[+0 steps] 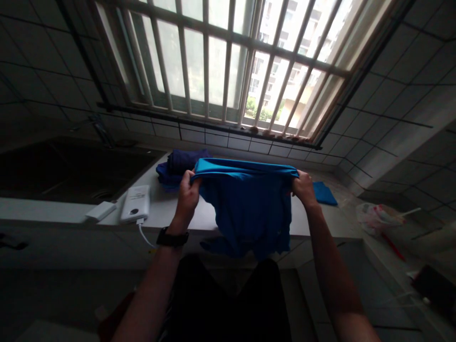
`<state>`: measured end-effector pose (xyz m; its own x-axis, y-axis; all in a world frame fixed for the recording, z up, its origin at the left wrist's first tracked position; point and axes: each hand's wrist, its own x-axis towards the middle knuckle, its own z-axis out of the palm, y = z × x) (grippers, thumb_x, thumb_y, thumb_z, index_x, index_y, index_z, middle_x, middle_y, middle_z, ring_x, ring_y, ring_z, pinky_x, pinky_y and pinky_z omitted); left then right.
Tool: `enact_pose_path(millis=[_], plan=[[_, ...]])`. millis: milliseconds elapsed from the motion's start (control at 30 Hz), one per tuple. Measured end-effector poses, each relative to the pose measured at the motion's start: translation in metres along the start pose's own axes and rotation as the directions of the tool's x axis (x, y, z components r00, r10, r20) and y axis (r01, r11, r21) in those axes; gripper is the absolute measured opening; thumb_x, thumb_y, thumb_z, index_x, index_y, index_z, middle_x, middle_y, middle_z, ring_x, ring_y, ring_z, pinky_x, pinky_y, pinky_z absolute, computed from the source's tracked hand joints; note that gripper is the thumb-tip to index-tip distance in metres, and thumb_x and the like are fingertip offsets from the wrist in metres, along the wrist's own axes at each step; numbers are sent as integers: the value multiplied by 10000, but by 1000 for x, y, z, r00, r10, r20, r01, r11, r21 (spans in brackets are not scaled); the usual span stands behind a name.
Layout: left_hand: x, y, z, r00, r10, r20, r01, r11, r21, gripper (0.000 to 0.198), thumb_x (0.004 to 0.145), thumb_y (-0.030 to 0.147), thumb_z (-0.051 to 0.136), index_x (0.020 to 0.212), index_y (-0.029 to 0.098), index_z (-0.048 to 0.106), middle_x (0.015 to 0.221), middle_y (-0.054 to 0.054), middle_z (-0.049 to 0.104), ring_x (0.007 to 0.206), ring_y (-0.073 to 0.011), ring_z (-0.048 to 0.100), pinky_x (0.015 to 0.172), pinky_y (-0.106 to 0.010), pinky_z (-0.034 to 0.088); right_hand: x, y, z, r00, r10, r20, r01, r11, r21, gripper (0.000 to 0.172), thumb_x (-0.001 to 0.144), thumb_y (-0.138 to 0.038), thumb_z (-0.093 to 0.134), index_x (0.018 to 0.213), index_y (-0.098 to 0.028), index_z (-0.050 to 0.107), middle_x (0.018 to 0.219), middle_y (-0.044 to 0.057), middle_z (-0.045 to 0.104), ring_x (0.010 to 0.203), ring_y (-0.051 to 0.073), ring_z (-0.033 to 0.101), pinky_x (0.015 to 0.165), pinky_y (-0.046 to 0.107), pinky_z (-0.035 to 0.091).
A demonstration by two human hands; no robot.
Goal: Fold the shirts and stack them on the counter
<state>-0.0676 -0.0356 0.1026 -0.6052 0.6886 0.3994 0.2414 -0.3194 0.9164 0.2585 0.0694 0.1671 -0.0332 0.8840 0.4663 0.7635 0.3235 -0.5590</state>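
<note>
A blue garment (249, 204), perhaps a shirt, hangs stretched between my two hands over the front edge of the counter. My left hand (188, 192) is closed on its upper left corner. On the other side my right hand (304, 190) grips the upper right corner. The top edge is pulled taut and catches the window light, while the lower part drapes down in loose folds. Behind my left hand lies a pile of dark blue folded cloth (178, 164). A flat blue folded cloth (324, 194) rests on the counter just right of my right hand.
A white power bank (136, 203) with a cable and a small white box (101, 211) lie left on the counter (160, 211). Farther left is a dark sink (71, 166) with a faucet (101, 130). A plastic bag (377, 217) sits right, below the barred window (228, 61).
</note>
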Motion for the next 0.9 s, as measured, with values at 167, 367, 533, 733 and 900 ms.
enact_pose_path(millis=[167, 367, 533, 733, 900], plan=[[-34, -38, 11, 906, -24, 423, -177, 885, 430, 394, 783, 323, 719, 1142, 198, 616, 1625, -163, 338, 1435, -319, 446, 1147, -416, 409, -2, 17, 32, 979, -157, 132, 109, 945, 310, 488, 997, -464, 315, 1029, -186, 715, 1035, 104, 725, 1112, 257, 637, 1028, 384, 463], [-90, -58, 41, 576, -26, 817, -438, 835, 334, 544, 867, 338, 685, 1390, 235, 576, 1516, -113, 543, 1433, -276, 471, 1195, -437, 377, -15, 26, 75, 840, -299, 452, 144, 927, 346, 465, 965, -430, 387, 1301, -206, 617, 1363, 93, 620, 1289, 227, 550, 1134, 370, 400], [-99, -71, 60, 558, -95, 825, -553, 699, 454, 485, 965, 492, 554, 1389, 261, 609, 1617, -95, 418, 1521, -308, 326, 1235, -521, 274, -3, 35, 97, 947, -42, 319, 7, 994, 113, 670, 820, -256, 559, 1472, -141, 458, 1453, 173, 523, 1386, 297, 470, 1170, 457, 362], [-85, -80, 69, 610, -149, 778, -558, 616, 556, 567, 956, 552, 521, 1445, 268, 567, 1661, -89, 335, 1528, -334, 297, 1220, -530, 274, -34, 40, 72, 982, -152, 110, 149, 988, 32, 541, 876, -313, 530, 1394, -155, 537, 1368, 197, 567, 1149, 294, 638, 1019, 441, 497], [-63, -85, 82, 610, -217, 762, -547, 581, 603, 595, 960, 571, 495, 1477, 277, 529, 1673, -97, 305, 1527, -348, 287, 1211, -541, 264, -93, 67, 35, 824, 143, 548, -68, 985, -156, 518, 930, -608, 489, 684, -209, 710, 710, 109, 729, 679, 264, 716, 685, 368, 556]])
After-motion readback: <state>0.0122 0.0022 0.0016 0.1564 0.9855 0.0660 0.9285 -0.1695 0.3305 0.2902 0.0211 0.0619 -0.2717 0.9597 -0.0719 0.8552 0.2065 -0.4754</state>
